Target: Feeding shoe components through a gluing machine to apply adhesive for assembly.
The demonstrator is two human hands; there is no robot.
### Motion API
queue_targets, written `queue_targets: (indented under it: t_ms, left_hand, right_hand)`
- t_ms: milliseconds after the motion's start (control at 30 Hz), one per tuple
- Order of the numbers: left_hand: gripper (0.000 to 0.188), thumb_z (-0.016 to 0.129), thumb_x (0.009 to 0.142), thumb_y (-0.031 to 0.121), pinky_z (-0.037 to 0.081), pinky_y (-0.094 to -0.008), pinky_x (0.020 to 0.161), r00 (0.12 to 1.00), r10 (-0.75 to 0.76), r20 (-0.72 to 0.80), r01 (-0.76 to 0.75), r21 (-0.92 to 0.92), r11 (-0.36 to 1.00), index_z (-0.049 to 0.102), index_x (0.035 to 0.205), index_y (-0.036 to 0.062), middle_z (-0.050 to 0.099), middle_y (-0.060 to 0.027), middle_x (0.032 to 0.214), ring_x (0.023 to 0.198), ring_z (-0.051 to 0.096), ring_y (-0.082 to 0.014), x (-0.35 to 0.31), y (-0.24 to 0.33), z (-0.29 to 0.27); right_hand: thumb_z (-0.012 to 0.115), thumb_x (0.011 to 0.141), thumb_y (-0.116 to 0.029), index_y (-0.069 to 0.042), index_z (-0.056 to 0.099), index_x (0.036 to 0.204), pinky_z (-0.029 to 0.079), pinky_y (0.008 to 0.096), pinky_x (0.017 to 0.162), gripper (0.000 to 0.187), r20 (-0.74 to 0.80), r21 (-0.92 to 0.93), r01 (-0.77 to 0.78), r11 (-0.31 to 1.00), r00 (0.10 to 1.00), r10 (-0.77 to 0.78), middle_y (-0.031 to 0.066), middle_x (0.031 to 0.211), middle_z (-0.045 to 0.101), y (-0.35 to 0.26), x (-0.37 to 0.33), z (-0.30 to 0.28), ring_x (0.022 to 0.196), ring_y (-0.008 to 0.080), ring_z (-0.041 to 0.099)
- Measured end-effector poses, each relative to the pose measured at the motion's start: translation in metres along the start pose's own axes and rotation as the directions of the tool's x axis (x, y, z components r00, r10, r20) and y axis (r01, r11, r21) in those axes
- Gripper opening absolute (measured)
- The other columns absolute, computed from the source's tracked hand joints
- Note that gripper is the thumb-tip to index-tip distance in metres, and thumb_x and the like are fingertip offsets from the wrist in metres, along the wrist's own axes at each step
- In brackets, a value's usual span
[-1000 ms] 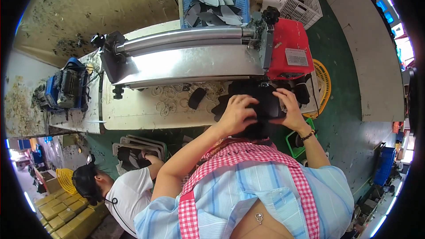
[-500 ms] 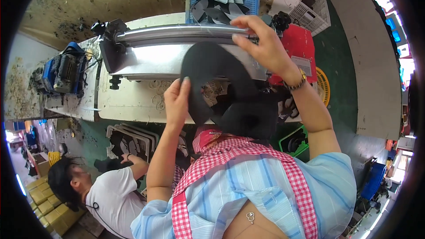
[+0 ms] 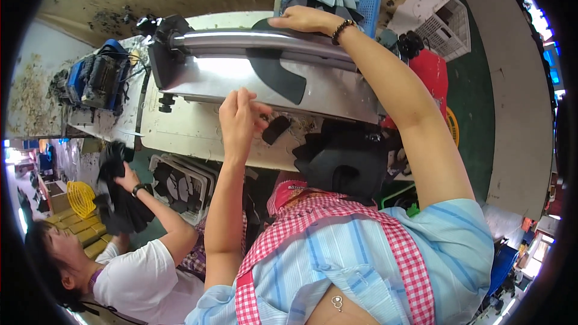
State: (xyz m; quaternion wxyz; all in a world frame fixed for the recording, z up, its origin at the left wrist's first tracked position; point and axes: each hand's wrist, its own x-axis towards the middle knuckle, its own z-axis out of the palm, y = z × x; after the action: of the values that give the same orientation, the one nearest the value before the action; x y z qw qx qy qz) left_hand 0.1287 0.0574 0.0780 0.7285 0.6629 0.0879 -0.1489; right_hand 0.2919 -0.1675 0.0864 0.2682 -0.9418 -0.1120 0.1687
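A black curved sheet piece (image 3: 278, 78) runs under the metal roller (image 3: 241, 39) of a bench machine, its near end lying on the shiny metal plate (image 3: 208, 78). My right hand (image 3: 304, 19) reaches over the roller and grips the piece's far end with its fingers. My left hand (image 3: 239, 117) is empty, its fingers apart and slightly bent, just in front of the plate's near edge. Beside it on the table lies a small black piece (image 3: 277, 130). A pile of black curved pieces (image 3: 343, 159) sits at the table's front edge, close to my apron.
Behind the machine stands a blue basket (image 3: 368, 0) with grey and black pieces. A dirty blue motor unit (image 3: 108, 78) is at the left. Right of the machine are a red panel (image 3: 430, 78) and a white crate (image 3: 448, 30). A co-worker (image 3: 138, 265) handles black pieces at lower left.
The black curved piece has gone from my hands to under the roller. My right hand has moved over to its far side, and my left hand has let go. The co-worker has raised black pieces.
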Motion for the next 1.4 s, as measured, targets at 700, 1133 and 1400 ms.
queue_targets:
  t_ms: [700, 1133, 1400]
  left_hand:
    - [0.027, 0.049, 0.091, 0.022, 0.052, -0.0255, 0.052, 0.972, -0.182, 0.147, 0.209, -0.203, 0.957, 0.054, 0.090, -0.0039, 0.062, -0.0125, 0.077, 0.059, 0.062, -0.0165, 0.016, -0.002, -0.029]
    - [0.021, 0.050, 0.091, 0.022, 0.047, -0.0214, 0.055, 0.962, -0.149, 0.229, 0.169, -0.071, 0.983, 0.057, 0.089, 0.0027, 0.059, -0.0015, 0.073, 0.060, 0.056, -0.0079, -0.019, -0.006, -0.062]
    - [0.018, 0.049, 0.092, 0.023, 0.047, -0.0224, 0.058, 0.924, -0.267, 0.275, 0.299, -0.080, 0.951, 0.054, 0.093, 0.0060, 0.059, 0.0006, 0.080, 0.067, 0.057, -0.0073, -0.024, -0.021, -0.073]
  right_hand:
    - [0.041, 0.083, -0.063, 0.004, 0.058, 0.108, 0.038, 0.0380, 0.092, 0.073, 0.114, -0.002, -0.010, 1.000, 0.993, 0.010, 0.0219, 0.115, 0.054, -0.041, -0.013, 0.004, 0.109, 0.0322, 0.051]
    - [0.034, 0.081, -0.069, 0.006, 0.056, 0.111, 0.034, 0.0395, 0.098, 0.083, 0.410, -0.083, 0.125, 0.989, 0.909, -0.080, 0.0221, 0.121, 0.050, -0.030, 0.013, -0.027, 0.116, 0.0335, 0.045]
    - [0.057, 0.080, -0.046, -0.006, 0.052, 0.110, 0.044, 0.0383, 0.077, 0.050, 0.183, -0.504, 0.225, 0.834, 0.971, -0.152, 0.0175, 0.099, 0.057, -0.045, -0.109, -0.112, 0.091, 0.0320, 0.056]
